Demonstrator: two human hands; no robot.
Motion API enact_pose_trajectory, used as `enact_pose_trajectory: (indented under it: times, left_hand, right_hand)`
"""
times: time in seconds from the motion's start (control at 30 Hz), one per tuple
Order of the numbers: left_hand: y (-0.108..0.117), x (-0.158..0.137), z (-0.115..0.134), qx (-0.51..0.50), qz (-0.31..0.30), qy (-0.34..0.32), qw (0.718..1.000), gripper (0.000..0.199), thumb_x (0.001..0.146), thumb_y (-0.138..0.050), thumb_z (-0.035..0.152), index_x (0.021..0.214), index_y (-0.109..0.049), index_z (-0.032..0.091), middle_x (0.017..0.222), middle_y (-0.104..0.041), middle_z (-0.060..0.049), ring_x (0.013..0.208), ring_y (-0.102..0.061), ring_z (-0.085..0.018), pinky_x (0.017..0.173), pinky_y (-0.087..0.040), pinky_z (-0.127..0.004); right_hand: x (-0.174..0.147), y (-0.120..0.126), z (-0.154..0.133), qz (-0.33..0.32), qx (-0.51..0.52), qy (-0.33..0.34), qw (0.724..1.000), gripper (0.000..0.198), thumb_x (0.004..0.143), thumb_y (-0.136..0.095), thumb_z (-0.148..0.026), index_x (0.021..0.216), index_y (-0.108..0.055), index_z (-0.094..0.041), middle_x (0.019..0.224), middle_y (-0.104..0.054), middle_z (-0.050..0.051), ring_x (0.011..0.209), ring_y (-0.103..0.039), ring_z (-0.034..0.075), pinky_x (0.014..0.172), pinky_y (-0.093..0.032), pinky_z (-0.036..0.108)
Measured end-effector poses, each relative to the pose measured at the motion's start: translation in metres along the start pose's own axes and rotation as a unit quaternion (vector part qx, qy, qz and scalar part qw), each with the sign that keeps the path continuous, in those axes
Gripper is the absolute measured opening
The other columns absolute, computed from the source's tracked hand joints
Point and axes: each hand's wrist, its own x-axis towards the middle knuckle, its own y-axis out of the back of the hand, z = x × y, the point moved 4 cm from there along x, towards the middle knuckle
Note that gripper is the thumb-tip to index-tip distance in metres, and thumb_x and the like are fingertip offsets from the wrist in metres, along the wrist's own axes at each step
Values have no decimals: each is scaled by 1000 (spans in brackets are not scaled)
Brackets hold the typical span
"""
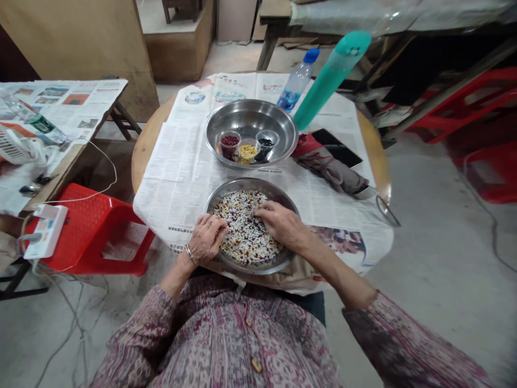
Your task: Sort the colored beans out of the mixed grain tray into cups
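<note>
A shallow metal basin [291, 201] in front of me holds a spread of mixed white grains and red, yellow and black beans [247, 229]. My left hand [207, 237], with a bracelet at its wrist, rests over the basin's left rim. Its fingers are curled together, and whatever they hold is hidden. From the right, my right hand [280, 222] reaches in with its fingertips pinched at the mix; what is between them is too small to name. Behind stands a deeper metal bowl [251, 112] with three clear cups: red beans [230, 141], yellow beans [247, 153] and black beans [265, 143].
Newspaper [169, 178] covers the round table. Right of the deeper bowl are a water bottle [298, 81], a tall teal object [329, 81], a folded umbrella [335, 167] and a dark flat device [337, 146]. A red stool [97, 229] with a power strip [46, 231] stands left.
</note>
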Motion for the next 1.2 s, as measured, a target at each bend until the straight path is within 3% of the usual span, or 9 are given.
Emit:
enact_pose_trajectory:
  times: [0.13, 0.23, 0.37, 0.53, 0.67, 0.8, 0.93, 1.07, 1.2]
  left_hand:
    - [0, 0, 0, -1, 4, -2, 1000, 15, 100, -41, 24, 92, -52, 19, 85, -60, -4, 85, -52, -20, 85, -40, -37]
    - [1, 1, 1, 1, 7, -4, 1000, 15, 100, -40, 24, 92, -52, 19, 85, -60, -4, 85, -53, -20, 85, -40, -37]
    - [2, 0, 1, 0, 8, 4, 1000, 12, 99, -41, 24, 95, -51, 19, 88, -59, -5, 89, -53, -21, 88, -41, -38]
    - [4, -4, -1, -34, 56, 6, 998, 15, 98, -41, 25, 109, -47, 17, 107, -54, -11, 105, -49, -22, 95, -43, -40]
    - [3, -5, -3, -44, 57, 9, 997, 18, 98, -42, 26, 114, -45, 17, 111, -52, -11, 108, -48, -22, 97, -44, -40]
    - [2, -6, -4, -40, 54, 11, 998, 18, 98, -44, 26, 114, -45, 17, 111, -53, -10, 108, -50, -22, 96, -44, -40]
    - [2, -5, -4, -38, 49, 15, 998, 18, 98, -45, 26, 114, -46, 18, 111, -54, -10, 108, -51, -22, 96, -44, -40]
    - [2, -5, -4, -34, 50, 13, 998, 17, 98, -45, 26, 113, -47, 18, 110, -55, -10, 108, -51, -22, 96, -44, -39]
    - [3, -4, -3, -27, 45, 18, 998, 18, 98, -44, 26, 114, -48, 18, 110, -55, -10, 109, -51, -22, 95, -44, -39]
  right_hand:
    - [17, 0, 14, 65, -18, -127, 990, 31, 91, -45, -17, 114, -67, -14, 104, -63, 13, 99, -59, 25, 90, -48, 37]
    - [34, -7, -2, 87, 0, -145, 986, 32, 93, -45, -25, 117, -65, -14, 105, -63, 14, 99, -58, 26, 89, -48, 39]
    - [51, -17, -41, 80, 23, -78, 994, 29, 94, -50, -31, 115, -64, -18, 107, -61, 13, 104, -54, 26, 90, -47, 39]
    - [42, -24, -78, -14, 67, 29, 997, 24, 89, -57, -22, 111, -65, -18, 107, -61, 10, 104, -51, 23, 86, -47, 36]
    - [15, -24, -85, -52, 82, 114, 989, 22, 83, -62, -20, 105, -66, -19, 107, -61, 8, 102, -49, 22, 89, -45, 38]
    - [-10, -18, -67, -80, 38, 155, 984, 18, 79, -61, -12, 93, -68, -20, 104, -60, 8, 98, -50, 22, 87, -45, 39]
    - [-15, -1, -32, -30, -8, 59, 998, 22, 78, -53, -5, 87, -67, -20, 101, -61, 9, 99, -53, 23, 82, -47, 35]
    - [-4, 10, -11, 66, -5, -77, 995, 25, 81, -52, -12, 101, -65, -17, 106, -62, 11, 99, -56, 24, 87, -47, 37]
    - [15, 0, -20, 32, -1, -89, 996, 30, 78, -57, -19, 107, -65, -17, 103, -63, 11, 93, -57, 24, 83, -47, 36]
